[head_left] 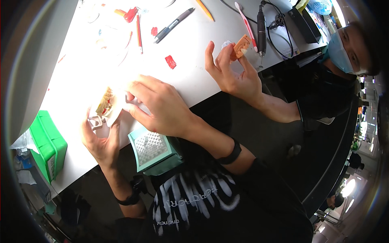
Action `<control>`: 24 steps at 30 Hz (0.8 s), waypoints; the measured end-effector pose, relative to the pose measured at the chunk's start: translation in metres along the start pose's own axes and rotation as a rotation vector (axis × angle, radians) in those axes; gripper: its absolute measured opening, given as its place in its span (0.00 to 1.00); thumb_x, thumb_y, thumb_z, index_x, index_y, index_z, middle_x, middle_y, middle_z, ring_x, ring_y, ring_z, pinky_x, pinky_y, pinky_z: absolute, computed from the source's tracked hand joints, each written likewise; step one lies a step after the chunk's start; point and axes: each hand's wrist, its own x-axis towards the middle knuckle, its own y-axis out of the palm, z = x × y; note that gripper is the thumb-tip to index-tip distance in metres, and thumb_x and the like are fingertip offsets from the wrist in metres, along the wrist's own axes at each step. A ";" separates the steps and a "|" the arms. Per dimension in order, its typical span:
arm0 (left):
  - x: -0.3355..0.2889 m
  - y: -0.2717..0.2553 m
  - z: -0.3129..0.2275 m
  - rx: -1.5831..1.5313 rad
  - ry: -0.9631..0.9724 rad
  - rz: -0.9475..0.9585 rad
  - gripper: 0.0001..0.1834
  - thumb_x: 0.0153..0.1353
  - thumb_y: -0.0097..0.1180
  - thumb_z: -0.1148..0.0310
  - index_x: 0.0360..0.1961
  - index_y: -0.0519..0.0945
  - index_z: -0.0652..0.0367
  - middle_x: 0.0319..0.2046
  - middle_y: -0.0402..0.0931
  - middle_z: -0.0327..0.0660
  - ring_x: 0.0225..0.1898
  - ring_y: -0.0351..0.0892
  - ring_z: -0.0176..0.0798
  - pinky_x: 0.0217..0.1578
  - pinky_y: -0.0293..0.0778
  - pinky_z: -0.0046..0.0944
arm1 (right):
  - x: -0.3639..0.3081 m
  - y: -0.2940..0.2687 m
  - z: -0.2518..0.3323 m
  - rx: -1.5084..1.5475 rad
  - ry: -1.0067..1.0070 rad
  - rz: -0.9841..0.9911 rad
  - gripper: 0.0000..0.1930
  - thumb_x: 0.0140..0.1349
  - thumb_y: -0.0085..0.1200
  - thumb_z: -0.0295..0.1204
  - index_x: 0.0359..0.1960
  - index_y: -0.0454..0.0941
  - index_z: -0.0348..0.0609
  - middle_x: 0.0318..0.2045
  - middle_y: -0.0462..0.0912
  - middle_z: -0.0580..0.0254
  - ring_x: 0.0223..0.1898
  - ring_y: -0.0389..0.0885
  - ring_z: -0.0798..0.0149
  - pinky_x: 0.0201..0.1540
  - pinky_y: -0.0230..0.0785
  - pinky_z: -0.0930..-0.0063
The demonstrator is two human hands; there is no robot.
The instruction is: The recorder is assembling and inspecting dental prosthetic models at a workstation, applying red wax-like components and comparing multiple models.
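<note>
A dental cast (106, 101) with a row of yellowish teeth and a few red spots sits on a pale base. My left hand (99, 141) is closed around that base from below, next to a white plastic hinge piece (95, 122). Close to the cast's right side is my right hand (162, 105), its thumb and fingers curled together. A whitish edge shows between those fingers, but strong glare hides what it belongs to. Below my right hand is a teal box with a perforated metal grille (152, 146) at the table's front edge.
At right, a masked co-worker's hand (239, 79) holds an orange dental cast (242, 46). On the white table lie a red wax piece (170, 62), a pen (174, 25), a pencil (139, 34), a toothbrush (246, 26) and a corded handpiece (261, 32). A green box (48, 146) stands left.
</note>
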 end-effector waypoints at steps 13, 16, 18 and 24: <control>0.001 -0.003 -0.004 0.164 0.108 0.026 0.35 0.52 0.71 0.77 0.63 0.75 0.65 0.53 0.80 0.53 0.57 0.78 0.50 0.61 0.70 0.48 | -0.026 -0.119 0.054 -0.463 -0.292 -0.182 0.12 0.54 0.68 0.18 0.40 0.88 0.43 0.35 0.87 0.58 0.33 0.82 0.64 0.37 0.76 0.73; 0.002 -0.005 -0.009 0.142 0.050 -0.006 0.36 0.45 0.65 0.80 0.62 0.78 0.56 0.57 0.77 0.52 0.61 0.74 0.56 0.63 0.68 0.52 | -0.016 -0.180 0.031 -0.817 -0.010 -0.246 0.17 0.56 0.64 0.19 0.47 0.89 0.49 0.46 0.86 0.62 0.44 0.83 0.59 0.50 0.77 0.66; 0.008 -0.002 -0.014 0.102 0.068 0.006 0.37 0.45 0.64 0.80 0.62 0.78 0.56 0.57 0.77 0.52 0.61 0.74 0.56 0.62 0.69 0.52 | -0.016 -0.196 0.023 -0.861 -0.044 -0.180 0.18 0.55 0.64 0.18 0.47 0.89 0.50 0.49 0.85 0.64 0.47 0.82 0.58 0.52 0.76 0.65; 0.018 -0.002 -0.019 0.045 0.148 0.028 0.38 0.44 0.62 0.82 0.63 0.78 0.55 0.60 0.75 0.49 0.60 0.73 0.54 0.62 0.69 0.50 | -0.010 -0.208 -0.006 -0.944 -0.259 -0.043 0.17 0.52 0.67 0.20 0.44 0.90 0.52 0.50 0.84 0.69 0.53 0.79 0.59 0.54 0.76 0.65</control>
